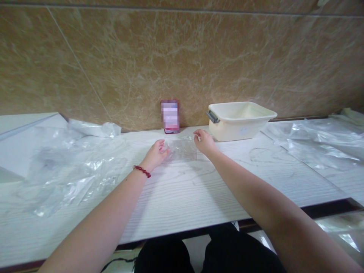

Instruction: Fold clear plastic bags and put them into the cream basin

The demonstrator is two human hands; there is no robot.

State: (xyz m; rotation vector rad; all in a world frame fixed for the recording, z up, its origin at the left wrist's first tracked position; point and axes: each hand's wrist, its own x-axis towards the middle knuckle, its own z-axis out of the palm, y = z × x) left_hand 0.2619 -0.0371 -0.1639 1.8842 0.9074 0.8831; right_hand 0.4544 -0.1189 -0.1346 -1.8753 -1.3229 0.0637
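A small clear plastic bag (183,150) stretches between my two hands, just above or on the white wood-grain table. Its left end is pinched by my left hand (156,154), which has a red bead bracelet (142,171) at the wrist. At the opposite upper corner, my right hand (204,141) has its thumb and fingers closed on the film. Whether anything lies inside the bag is hard to make out. Right behind it, a phone (170,116) with a blurred-out screen leans upright against the wall.
A cream plastic bin (236,128) with a grey handle stands right of my right hand. Loose clear plastic bags (76,170) lie at the left, and more clear film (318,138) at the right. The table (176,201) meets a brown marbled wall (136,60).
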